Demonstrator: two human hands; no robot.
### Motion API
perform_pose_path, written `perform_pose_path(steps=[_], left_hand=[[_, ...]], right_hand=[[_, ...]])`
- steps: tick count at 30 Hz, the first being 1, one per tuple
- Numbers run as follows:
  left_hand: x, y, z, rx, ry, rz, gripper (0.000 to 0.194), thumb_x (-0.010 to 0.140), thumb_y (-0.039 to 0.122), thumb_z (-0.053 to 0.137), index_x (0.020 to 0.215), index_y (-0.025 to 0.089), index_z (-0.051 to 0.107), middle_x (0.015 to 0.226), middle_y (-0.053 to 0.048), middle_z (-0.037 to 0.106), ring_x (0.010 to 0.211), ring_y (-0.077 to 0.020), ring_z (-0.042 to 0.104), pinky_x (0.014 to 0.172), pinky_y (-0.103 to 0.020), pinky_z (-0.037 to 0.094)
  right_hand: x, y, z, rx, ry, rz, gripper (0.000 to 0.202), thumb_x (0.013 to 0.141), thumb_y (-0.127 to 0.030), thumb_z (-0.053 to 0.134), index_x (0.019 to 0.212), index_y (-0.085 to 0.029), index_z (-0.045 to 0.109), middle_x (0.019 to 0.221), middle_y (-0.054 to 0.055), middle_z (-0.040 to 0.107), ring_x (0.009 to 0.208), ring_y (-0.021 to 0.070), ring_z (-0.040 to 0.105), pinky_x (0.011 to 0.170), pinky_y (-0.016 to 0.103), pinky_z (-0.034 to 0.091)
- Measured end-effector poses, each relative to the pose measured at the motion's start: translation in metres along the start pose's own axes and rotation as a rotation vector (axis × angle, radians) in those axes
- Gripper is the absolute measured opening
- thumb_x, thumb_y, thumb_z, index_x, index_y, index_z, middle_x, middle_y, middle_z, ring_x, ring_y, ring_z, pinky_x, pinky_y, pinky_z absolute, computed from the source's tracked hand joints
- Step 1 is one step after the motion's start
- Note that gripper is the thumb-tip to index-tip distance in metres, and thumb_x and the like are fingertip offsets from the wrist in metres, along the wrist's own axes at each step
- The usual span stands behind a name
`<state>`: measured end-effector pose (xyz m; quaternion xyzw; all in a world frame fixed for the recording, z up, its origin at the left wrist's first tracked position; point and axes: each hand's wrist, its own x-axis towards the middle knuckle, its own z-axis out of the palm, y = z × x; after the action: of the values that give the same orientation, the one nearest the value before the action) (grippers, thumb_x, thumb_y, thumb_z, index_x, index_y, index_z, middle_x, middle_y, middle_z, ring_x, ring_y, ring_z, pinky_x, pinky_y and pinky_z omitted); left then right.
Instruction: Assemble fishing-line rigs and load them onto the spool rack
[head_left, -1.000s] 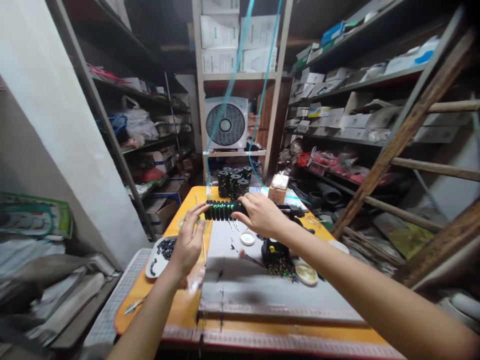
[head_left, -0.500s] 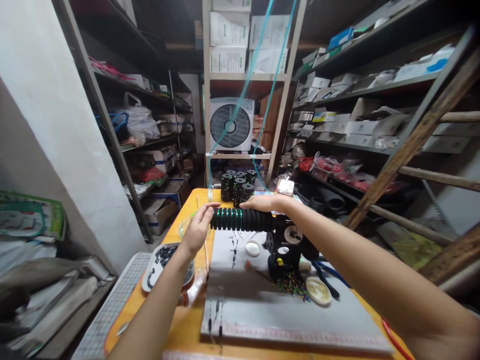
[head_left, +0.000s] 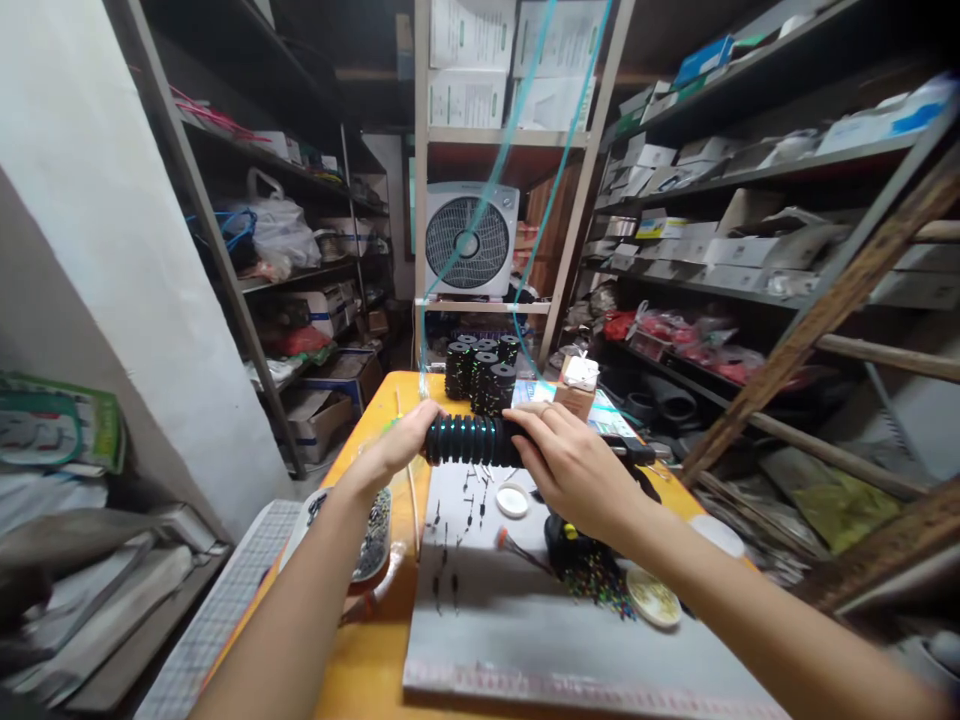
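In the head view, now pinching the right end of the black spools [head_left: 471, 441] between thumb and fingers of the right grip [head_left: 574, 465], after lying flatter along their top half a second ago, so probably steadying them better from that side. Touching the left end with the left grip [head_left: 405, 440], impossible to tell whether pinching or merely pushing. Holding them level above the grey board [head_left: 510, 645] on the yellow counter [head_left: 375, 650], near the upright stacks [head_left: 495, 388].

My right hand [head_left: 576, 468], flat half a second ago, now curls over the black ribbed roll [head_left: 469, 440]; my left hand [head_left: 403, 441] has closed further round its left end.
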<state>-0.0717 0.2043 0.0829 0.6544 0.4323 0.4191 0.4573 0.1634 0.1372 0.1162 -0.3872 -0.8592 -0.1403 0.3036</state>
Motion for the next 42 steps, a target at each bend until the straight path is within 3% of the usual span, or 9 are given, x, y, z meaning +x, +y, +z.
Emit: perform_pose_path(steps=[6,8,11,16,21,24,28,34,42], left_hand=[[-0.010,0.010,-0.019,0.013,-0.202,0.141,0.032,0.098,0.049,0.046,0.104,0.020,0.060,0.094,-0.002,0.058,0.086,-0.0176,0.057,0.081,-0.036,0.047],[-0.012,0.015,-0.029,0.029,-0.306,0.189,0.028,0.095,0.045,0.053,0.112,0.023,0.057,0.103,-0.003,0.057,0.097,-0.0193,0.055,0.088,-0.036,0.045],[-0.014,0.017,-0.037,0.051,-0.388,0.288,0.042,0.085,0.040,0.068,0.121,0.027,0.049,0.118,-0.005,0.052,0.116,-0.0240,0.049,0.097,-0.038,0.042],[-0.016,0.019,-0.040,0.146,-0.402,0.376,0.056,0.084,0.036,0.070,0.131,0.031,0.041,0.136,-0.007,0.041,0.130,-0.0242,0.040,0.111,-0.040,0.032],[-0.017,0.038,-0.045,0.338,-0.399,0.222,0.068,0.082,0.043,0.072,0.139,0.029,0.037,0.147,-0.010,0.040,0.136,-0.0286,0.039,0.114,-0.046,0.030],[-0.018,0.046,-0.046,0.435,-0.361,0.083,0.057,0.090,0.056,0.055,0.133,0.021,0.043,0.132,-0.015,0.056,0.125,-0.0337,0.052,0.107,-0.053,0.037],[-0.022,0.050,-0.044,0.482,-0.355,0.047,0.049,0.092,0.059,0.049,0.123,0.021,0.049,0.128,-0.013,0.059,0.120,-0.0320,0.056,0.104,-0.049,0.041],[-0.023,0.049,-0.042,0.510,-0.386,0.196,0.043,0.086,0.042,0.065,0.120,0.023,0.046,0.128,-0.009,0.053,0.122,-0.0263,0.053,0.107,-0.045,0.040],[-0.021,0.044,-0.044,0.471,-0.392,0.216,0.042,0.085,0.041,0.067,0.116,0.025,0.046,0.125,-0.007,0.052,0.120,-0.0268,0.052,0.106,-0.048,0.039]], right_hand=[[-0.013,0.005,0.013,0.102,0.106,-0.039,0.028,0.098,-0.014,0.046,0.124,-0.014,0.057,0.122,0.016,0.060,0.115,0.0283,0.055,0.098,0.049,0.051],[-0.024,0.000,0.017,0.135,0.147,-0.020,0.029,0.096,-0.012,0.049,0.122,-0.017,0.060,0.121,0.015,0.062,0.116,0.0291,0.055,0.100,0.052,0.049],[-0.045,-0.015,0.025,0.209,0.195,0.047,0.026,0.093,-0.012,0.051,0.115,-0.019,0.065,0.114,0.014,0.066,0.110,0.0309,0.057,0.097,0.055,0.048],[-0.061,-0.045,0.042,0.455,0.080,0.280,0.022,0.099,-0.020,0.047,0.113,-0.015,0.064,0.091,0.010,0.072,0.075,0.0199,0.069,0.069,0.035,0.059],[-0.049,-0.058,0.056,0.692,-0.065,0.490,0.034,0.105,-0.033,0.038,0.123,-0.013,0.059,0.057,-0.003,0.064,0.042,0.0128,0.064,0.036,0.019,0.049],[-0.044,-0.060,0.056,0.707,-0.025,0.563,0.034,0.103,-0.036,0.042,0.120,-0.013,0.060,0.075,0.003,0.070,0.043,0.0120,0.063,0.036,0.021,0.048],[-0.048,-0.065,0.045,0.607,0.134,0.596,0.028,0.099,-0.033,0.046,0.100,-0.014,0.066,0.097,0.012,0.069,0.064,0.0157,0.066,0.056,0.028,0.054],[-0.046,-0.075,0.046,0.723,0.116,0.718,0.032,0.092,-0.037,0.058,0.112,-0.017,0.073,0.084,0.007,0.068,0.064,0.0158,0.055,0.062,0.030,0.047],[-0.025,-0.077,0.063,1.044,0.114,0.856,0.047,0.090,-0.052,0.059,0.108,-0.011,0.073,0.056,-0.003,0.050,0.046,0.0081,0.040,0.043,0.021,0.032]])
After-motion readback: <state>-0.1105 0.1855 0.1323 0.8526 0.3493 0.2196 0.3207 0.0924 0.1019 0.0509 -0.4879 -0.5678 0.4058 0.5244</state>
